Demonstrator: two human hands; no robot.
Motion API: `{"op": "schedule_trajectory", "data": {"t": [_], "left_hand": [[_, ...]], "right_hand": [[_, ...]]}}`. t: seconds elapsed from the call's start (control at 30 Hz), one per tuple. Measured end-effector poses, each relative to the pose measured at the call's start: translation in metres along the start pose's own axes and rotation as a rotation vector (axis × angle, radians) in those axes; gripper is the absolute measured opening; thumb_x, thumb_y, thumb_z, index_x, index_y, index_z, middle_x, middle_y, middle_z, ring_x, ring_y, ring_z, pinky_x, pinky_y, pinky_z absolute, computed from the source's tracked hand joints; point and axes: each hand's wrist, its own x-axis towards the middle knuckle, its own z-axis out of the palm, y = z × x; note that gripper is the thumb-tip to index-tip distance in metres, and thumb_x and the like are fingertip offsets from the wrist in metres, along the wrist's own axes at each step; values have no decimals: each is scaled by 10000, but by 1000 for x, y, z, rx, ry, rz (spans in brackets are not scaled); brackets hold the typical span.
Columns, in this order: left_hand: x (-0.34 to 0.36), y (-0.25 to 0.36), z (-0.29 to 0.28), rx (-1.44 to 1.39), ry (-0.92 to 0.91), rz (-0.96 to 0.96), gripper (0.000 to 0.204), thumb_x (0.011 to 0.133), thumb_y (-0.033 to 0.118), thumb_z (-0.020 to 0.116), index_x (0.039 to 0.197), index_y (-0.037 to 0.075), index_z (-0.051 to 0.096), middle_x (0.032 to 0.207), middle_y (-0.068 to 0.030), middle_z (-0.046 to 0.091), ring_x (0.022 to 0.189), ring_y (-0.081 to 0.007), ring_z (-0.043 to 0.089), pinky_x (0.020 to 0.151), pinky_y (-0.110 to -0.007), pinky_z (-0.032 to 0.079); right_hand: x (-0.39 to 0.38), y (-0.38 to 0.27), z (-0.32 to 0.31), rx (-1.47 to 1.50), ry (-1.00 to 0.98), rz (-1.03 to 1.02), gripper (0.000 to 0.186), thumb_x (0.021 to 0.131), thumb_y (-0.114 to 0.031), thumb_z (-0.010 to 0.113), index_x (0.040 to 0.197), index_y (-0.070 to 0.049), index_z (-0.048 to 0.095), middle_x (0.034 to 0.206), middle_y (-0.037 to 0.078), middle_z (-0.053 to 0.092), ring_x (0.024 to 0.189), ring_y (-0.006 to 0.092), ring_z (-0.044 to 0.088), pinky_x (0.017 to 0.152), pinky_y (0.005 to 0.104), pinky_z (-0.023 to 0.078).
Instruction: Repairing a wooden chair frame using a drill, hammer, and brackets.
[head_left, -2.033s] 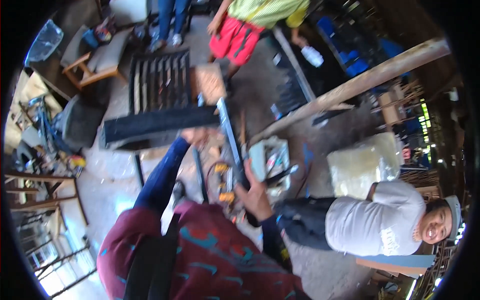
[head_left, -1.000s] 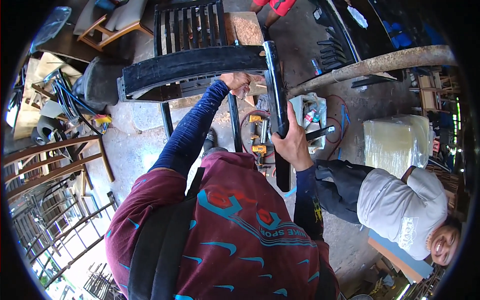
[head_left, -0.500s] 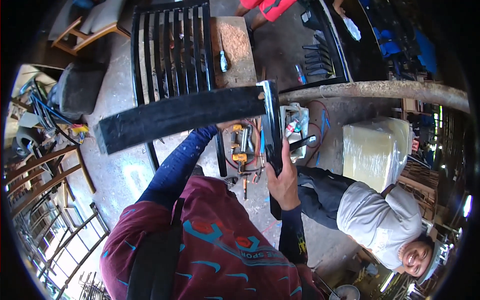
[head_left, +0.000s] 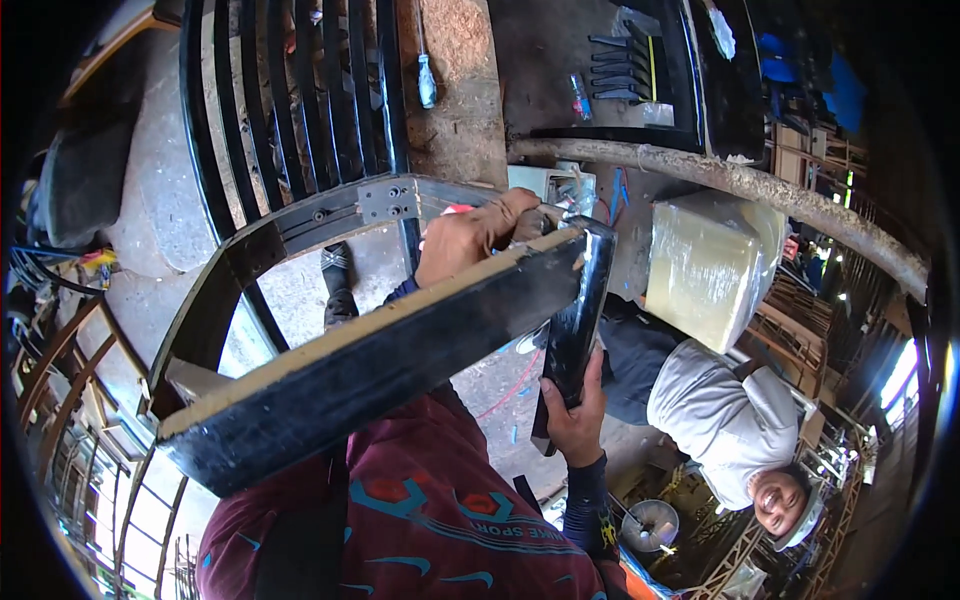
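A black-painted wooden seat frame [head_left: 400, 350] is tilted up in front of me. Bare wood runs along the top edge of its straight rail, and a curved rail behind carries a metal plate [head_left: 386, 201] with screws. My left hand [head_left: 468, 238] reaches inside the frame, fingers closed around wood near the right corner; its fingertips are partly hidden. Lower down, my right hand [head_left: 578, 408] wraps the black leg [head_left: 572, 335] joined to that corner, thumb on the near side.
Beyond stands a black slatted panel [head_left: 325, 90], with a screwdriver [head_left: 427, 82] on a sawdust-strewn board [head_left: 460, 130]. A pole [head_left: 690, 165] crosses at the right, beside a plastic-wrapped block [head_left: 700, 265]. A person in a grey shirt [head_left: 710, 405] is close on my right.
The frame has been tipped and brought nearer, so its curved rail and metal plate now show. My left hand, mostly hidden before, appears inside it. My right hand has moved slightly lower.
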Motion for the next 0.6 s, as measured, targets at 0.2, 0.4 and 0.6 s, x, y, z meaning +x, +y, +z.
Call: {"op": "schedule_trajectory", "data": {"t": [0.2, 0.4, 0.6], "left_hand": [[10, -5, -6, 99, 37, 269, 460, 787, 298, 797, 1177, 93, 668, 944, -154, 709, 739, -364, 693, 636, -382, 546], [6, -9, -5, 89, 27, 250, 523, 763, 293, 812, 1223, 85, 673, 1096, -132, 721, 807, -355, 717, 680, -369, 572], [5, -5, -4, 56, 36, 227, 497, 796, 296, 777, 1228, 74, 672, 1135, -121, 717, 833, -358, 719, 707, -374, 575]], "right_hand": [[2, -4, 5, -28, 68, -44, 757, 935, -118, 703, 1509, 107, 265, 1221, 254, 659, 1029, 277, 699, 890, 357, 540], [3, -8, 7, -30, 106, 12, 739, 948, -148, 708, 1508, 91, 288, 1205, 234, 670, 1015, 265, 698, 885, 340, 535], [6, -7, 10, 100, 80, 69, 719, 943, -37, 663, 1527, 89, 263, 1338, 180, 589, 1139, 204, 608, 987, 312, 475]]}}
